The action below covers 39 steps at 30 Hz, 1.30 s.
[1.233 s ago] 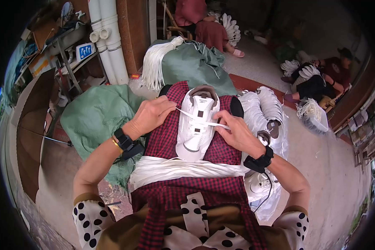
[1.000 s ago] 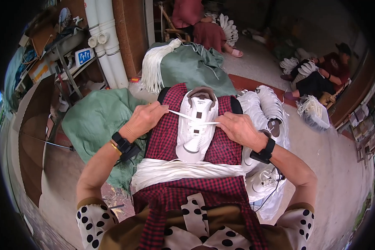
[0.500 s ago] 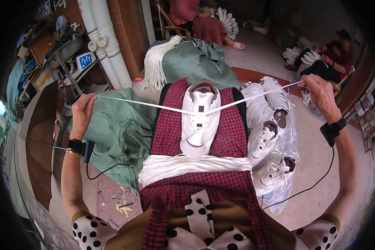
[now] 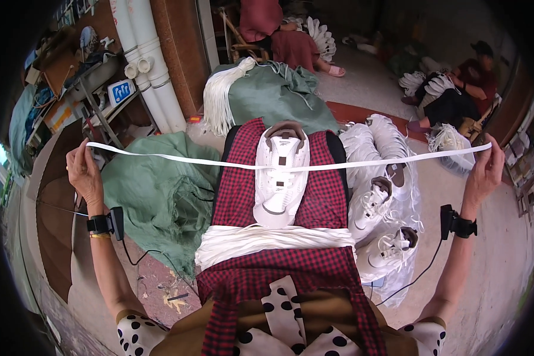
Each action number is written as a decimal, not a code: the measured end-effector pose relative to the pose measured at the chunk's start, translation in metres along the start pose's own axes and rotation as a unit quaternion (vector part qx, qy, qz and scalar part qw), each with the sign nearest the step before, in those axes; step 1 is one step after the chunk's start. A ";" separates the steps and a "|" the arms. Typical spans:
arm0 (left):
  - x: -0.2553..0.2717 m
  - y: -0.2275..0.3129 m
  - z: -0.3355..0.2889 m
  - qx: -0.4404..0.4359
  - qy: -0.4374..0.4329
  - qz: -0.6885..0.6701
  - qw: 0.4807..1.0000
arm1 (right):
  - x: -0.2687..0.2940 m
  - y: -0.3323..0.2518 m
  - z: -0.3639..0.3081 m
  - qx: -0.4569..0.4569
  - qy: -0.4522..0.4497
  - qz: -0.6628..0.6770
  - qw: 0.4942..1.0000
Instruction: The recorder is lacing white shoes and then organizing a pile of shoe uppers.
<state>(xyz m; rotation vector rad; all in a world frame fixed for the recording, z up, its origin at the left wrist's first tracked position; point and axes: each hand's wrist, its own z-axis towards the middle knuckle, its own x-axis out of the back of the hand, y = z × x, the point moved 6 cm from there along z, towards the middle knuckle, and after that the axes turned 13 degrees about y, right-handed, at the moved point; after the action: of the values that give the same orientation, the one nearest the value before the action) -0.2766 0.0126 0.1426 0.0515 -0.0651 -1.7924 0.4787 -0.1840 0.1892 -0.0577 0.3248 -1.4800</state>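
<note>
A white shoelace (image 4: 350,164) stretches between my two hands, running across a white shoe (image 4: 282,190) on my lap. At the far left, my left hand (image 4: 86,175) pinches one end of the lace. My right hand (image 4: 485,172) pinches the other end, out to the right at about the same height. The shoe lies with its toe toward me and its brown-lined opening away. Whether the lace passes through the shoe's loops cannot be made out. Between the shoe and me, a bundle of white laces (image 4: 273,243) lies across my red checked apron (image 4: 237,202).
Laced white shoes (image 4: 371,204) and stacked shoe parts (image 4: 362,145) rest on clear plastic at my right. Green sacks (image 4: 154,172) lie left and ahead, one with a hank of white laces (image 4: 219,98). Two people (image 4: 474,83) sit farther back. White pipes (image 4: 154,71) stand at left.
Both hands have moved outward and now sit farther apart, the right one also lower. The lace between them went from a V dipping at the shoe to a longer, nearly level line.
</note>
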 end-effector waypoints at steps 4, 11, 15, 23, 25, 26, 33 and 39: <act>-0.062 0.059 -0.067 0.347 -0.108 -0.291 0.885 | -0.077 -0.053 -0.147 -0.286 -0.285 0.239 0.883; -0.115 0.238 -0.139 0.440 -0.349 -0.540 0.627 | -0.148 -0.155 -0.234 -0.292 -0.426 0.364 0.775; -0.115 0.270 -0.156 0.413 -0.399 -0.552 0.604 | -0.161 -0.160 -0.243 -0.297 -0.464 0.334 0.765; -0.107 0.272 -0.172 0.436 -0.421 -0.551 0.573 | -0.158 -0.165 -0.242 -0.298 -0.470 0.351 0.753; -0.106 0.271 -0.174 0.435 -0.425 -0.539 0.583 | -0.156 -0.172 -0.238 -0.250 -0.477 0.303 0.787; -0.107 0.270 -0.174 0.429 -0.428 -0.531 0.592 | -0.154 -0.179 -0.233 -0.185 -0.464 0.314 0.807; -0.107 0.269 -0.167 0.433 -0.443 -0.545 0.564 | -0.174 -0.174 -0.251 -0.331 -0.537 0.329 0.703; -0.107 0.273 -0.156 0.432 -0.468 -0.515 0.574 | -0.176 -0.168 -0.255 -0.335 -0.544 0.350 0.685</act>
<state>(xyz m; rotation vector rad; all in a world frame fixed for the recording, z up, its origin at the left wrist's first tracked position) 0.0237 0.0547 0.0069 -0.2237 -2.0803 -2.5213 0.2428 0.0127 0.0169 -1.2310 -0.1293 -0.3031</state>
